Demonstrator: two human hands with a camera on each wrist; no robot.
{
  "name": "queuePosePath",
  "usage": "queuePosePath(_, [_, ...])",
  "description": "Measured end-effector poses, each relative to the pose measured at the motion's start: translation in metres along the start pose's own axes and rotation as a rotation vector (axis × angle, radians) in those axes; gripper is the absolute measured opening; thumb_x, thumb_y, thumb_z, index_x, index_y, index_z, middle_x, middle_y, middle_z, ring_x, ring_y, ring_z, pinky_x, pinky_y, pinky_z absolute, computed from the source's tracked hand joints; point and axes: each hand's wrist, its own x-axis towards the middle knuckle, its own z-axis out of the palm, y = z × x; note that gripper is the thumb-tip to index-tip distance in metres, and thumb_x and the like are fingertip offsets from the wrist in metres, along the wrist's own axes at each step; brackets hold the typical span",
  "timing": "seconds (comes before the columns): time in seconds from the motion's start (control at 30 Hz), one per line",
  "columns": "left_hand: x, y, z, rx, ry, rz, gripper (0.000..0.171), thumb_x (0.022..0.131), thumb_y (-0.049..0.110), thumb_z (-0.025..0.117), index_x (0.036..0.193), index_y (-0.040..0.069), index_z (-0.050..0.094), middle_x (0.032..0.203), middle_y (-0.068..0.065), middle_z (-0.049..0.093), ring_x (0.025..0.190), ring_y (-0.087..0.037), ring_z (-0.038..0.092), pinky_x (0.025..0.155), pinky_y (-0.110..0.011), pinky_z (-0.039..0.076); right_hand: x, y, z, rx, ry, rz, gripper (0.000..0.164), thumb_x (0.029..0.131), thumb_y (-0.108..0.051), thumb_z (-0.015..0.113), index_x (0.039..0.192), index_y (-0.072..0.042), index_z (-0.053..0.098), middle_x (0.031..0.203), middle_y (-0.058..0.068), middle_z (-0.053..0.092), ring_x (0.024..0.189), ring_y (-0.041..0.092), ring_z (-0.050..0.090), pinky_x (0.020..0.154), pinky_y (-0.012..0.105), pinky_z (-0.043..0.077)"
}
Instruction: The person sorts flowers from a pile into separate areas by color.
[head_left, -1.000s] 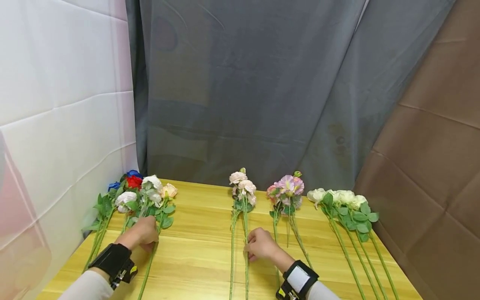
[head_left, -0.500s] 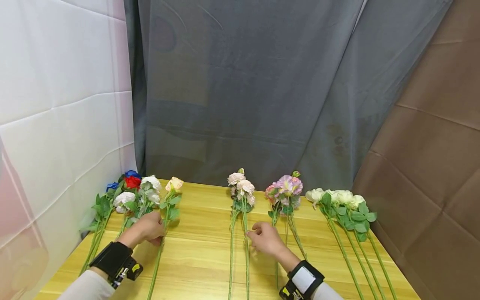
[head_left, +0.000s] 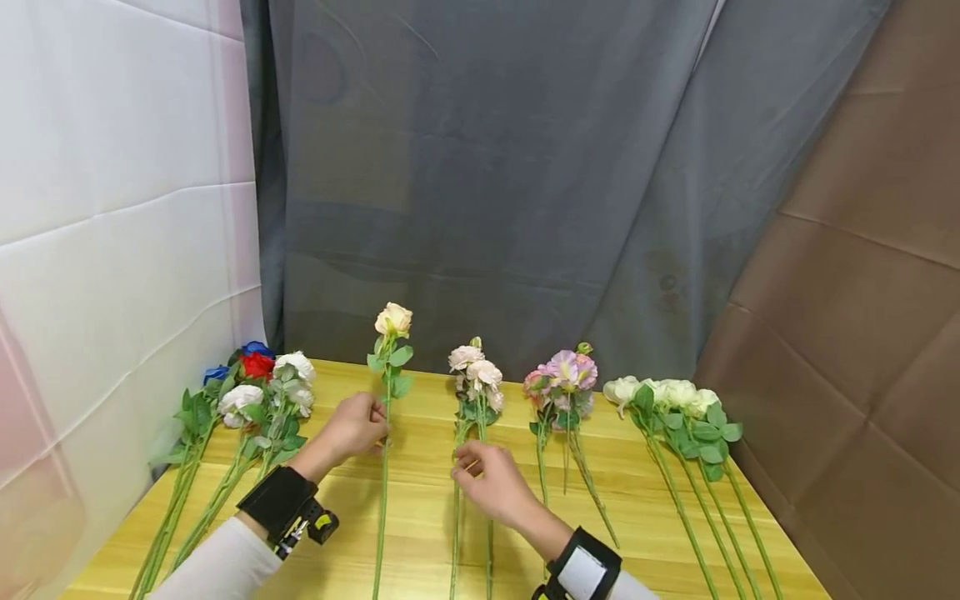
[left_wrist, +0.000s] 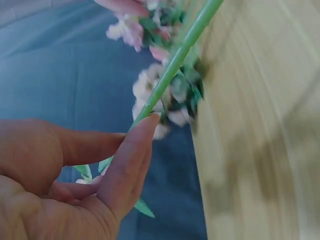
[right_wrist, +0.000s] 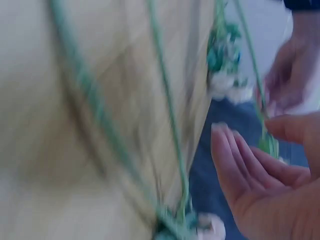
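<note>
Work in hand, in my judgement, is the moving of one peach rose point(head_left: 393, 320), standing apart from the other flowers. Its stem point(head_left: 383, 500) is held in a narrow pinch by the thumb and fingers of the left hand point(head_left: 358, 425), which reaches forward; the bloom is beyond this grip, and the stem seems lifted off the table point(head_left: 420, 517). Left of the grip lie blue, red and white flowers point(head_left: 257, 367); near to its right, pale pink flowers point(head_left: 483, 373). The right hand point(head_left: 491, 483) is over the stems of these pink ones, fingers loosely bent, a gap to the thumb, holding nothing; whether it touches a stem, I cannot tell. Next move probably calls for a firm pinch and for lowering the rose without disturbing its pink neighbours.
</note>
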Motion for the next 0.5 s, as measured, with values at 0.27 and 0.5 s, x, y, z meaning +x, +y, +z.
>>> queuePosePath(0.27, [0.01, 0.019, 0.031, -0.063, 0.0, 0.038, 0.007, 0.092, -0.011, 0.058, 0.1, -0.009, 0.057, 0.08, -0.013, 0.058, 0.071, -0.024, 0.067, 0.063, -0.036, 0.062, -0.001, -0.021, 0.028, 0.421, -0.249, 0.161, 0.037, 0.1, -0.007, 0.062, 0.131, 0.013, 0.055, 0.104, 0.015, 0.07, 0.088, 0.033, 0.073, 0.077, 0.047, 0.062])
queuePosePath(0.5, [0.013, 0.015, 0.044, -0.092, -0.008, 0.038, 0.006, 0.091, -0.011, 0.06, 0.096, -0.008, 0.059, 0.079, -0.013, 0.058, 0.069, -0.022, 0.066, 0.064, -0.039, 0.062, -0.003, -0.018, 0.028, 0.482, -0.198, 0.207, 0.028, 0.095, 0.001, 0.064, 0.119, 0.015, 0.059, 0.094, 0.024, 0.072, 0.069, 0.019, 0.07, 0.07, 0.042, 0.063])
